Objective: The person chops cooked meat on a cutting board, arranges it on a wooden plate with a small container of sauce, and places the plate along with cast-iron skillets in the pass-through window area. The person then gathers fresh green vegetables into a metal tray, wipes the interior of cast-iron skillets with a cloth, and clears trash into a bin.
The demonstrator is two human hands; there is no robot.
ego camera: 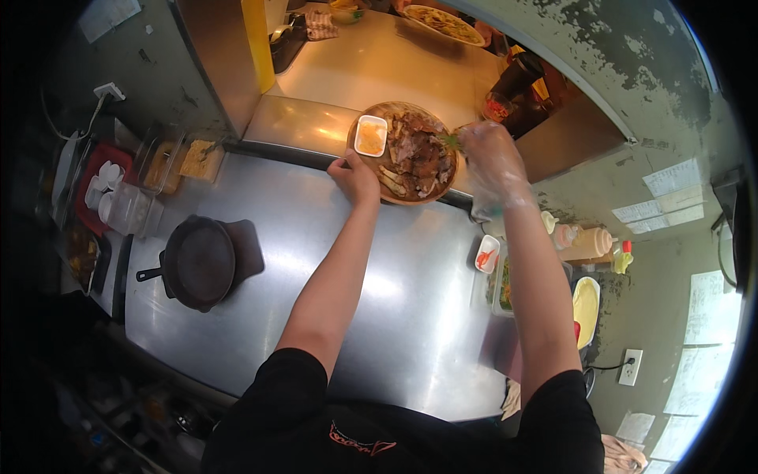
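Note:
A round brown plate [384,163] sits on the ledge of the pass-through window. It bears a heap of browned meat [417,151] with bones showing. On the plate's left side stands a white rectangular dish [372,136] with orange-yellow contents. My left hand [358,181] is bare and grips the plate's near-left rim. At the plate's right edge, my right hand [496,155], in a clear plastic glove, pinches a green herb sprig [452,141] beside the meat. The glove's fingertips are partly hidden.
A black cast-iron skillet [198,263] rests on the steel counter [408,284]. Right: a white dish of red strips [487,255], a herb container [503,284], squeeze bottles [592,242]. Left: food tubs [160,163]. Beyond the ledge, another person's hand touches an oval platter [444,25].

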